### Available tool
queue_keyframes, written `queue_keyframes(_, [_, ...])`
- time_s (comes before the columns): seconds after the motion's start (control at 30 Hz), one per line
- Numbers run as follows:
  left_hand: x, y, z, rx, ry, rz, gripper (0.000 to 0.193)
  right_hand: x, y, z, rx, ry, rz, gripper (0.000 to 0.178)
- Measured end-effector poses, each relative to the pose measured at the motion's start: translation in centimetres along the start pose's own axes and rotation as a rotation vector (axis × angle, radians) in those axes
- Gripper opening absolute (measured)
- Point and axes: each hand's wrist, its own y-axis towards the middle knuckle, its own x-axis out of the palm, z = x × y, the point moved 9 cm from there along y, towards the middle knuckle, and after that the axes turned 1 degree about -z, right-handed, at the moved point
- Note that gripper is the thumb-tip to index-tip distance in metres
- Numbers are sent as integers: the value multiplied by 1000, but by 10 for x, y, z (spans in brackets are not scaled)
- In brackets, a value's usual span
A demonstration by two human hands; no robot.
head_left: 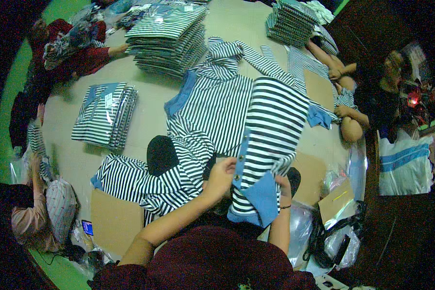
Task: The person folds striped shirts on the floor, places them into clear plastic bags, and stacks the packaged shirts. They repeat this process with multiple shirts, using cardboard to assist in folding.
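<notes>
Two bare hands hold one black-and-white striped knit shirt with a blue collar and button placket (pixel 270 140), lifted over the big tan work table (pixel 150 101). Left hand (pixel 221 176) has its fingers pinched shut on the placket edge by the buttons; right hand (pixel 283 189) grips the collar end from behind, fingers mostly hidden by cloth, so the exact closure there cannot be told beyond a hold. The shirt hangs just above the table's near edge, partly over more loose striped shirts (pixel 212 111) spread across the middle.

Step, as a judgement: straightening the shirt front for folding. The next move likely calls for laying it flat with the placket centred, without snagging the loose pile beneath.

Packages: a short stack of clear-bagged folded striped shirts (pixel 104 115) at the table's left, with a small pale rectangular label on top. A taller bagged stack (pixel 166 41) sits at the far left, another (pixel 290 21) at the far right. A flat brown cardboard sheet (pixel 115 220) lies at the near-left edge. Crumpled clear plastic bags (pixel 340 232) lie off the near-right corner.
</notes>
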Motion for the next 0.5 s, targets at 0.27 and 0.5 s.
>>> queue_keyframes(0.27, [26,-14,-45,-558,-605,-130,33,13,10,11,48,121,13,41])
queue_keyframes(0.5, [29,8,-41,-373,23,-264,71,-20,11,44,183,42,85,32])
